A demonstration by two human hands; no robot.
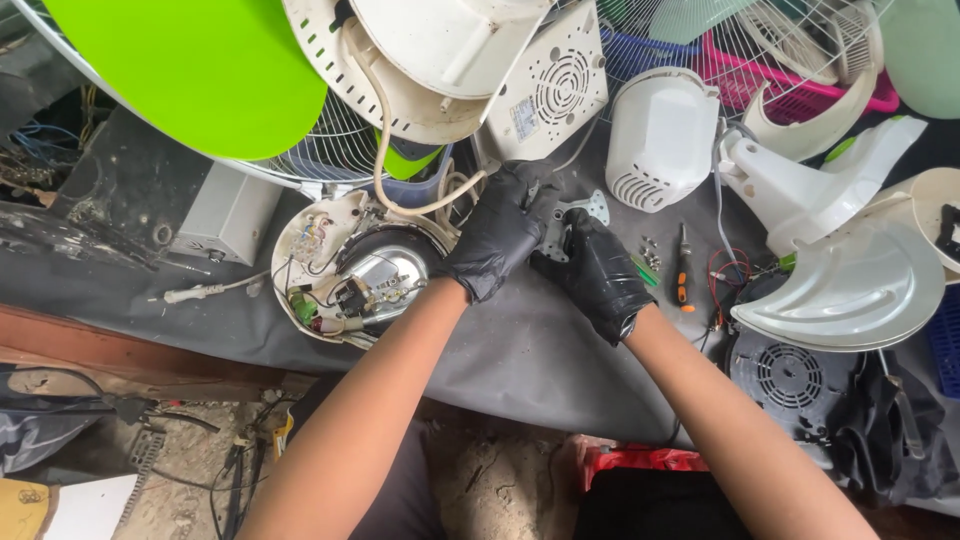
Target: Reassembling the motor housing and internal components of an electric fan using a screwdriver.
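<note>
At the centre of the frame, a pale metal bracket (570, 225) is held between two black-gloved hands above the grey work surface (520, 350). The right hand (598, 272) is closed on the bracket's lower edge; the left hand (500, 232) is curled around its left side, fingers bent shut. Just left of the left hand, an opened round fan base (350, 270) with exposed wiring is seen. To the right, an orange-handled screwdriver (682, 270) and loose screws (650, 255) lie near the right hand. Farther up, a white motor housing (660, 135) and a green fan blade (190, 65) are stacked.
</note>
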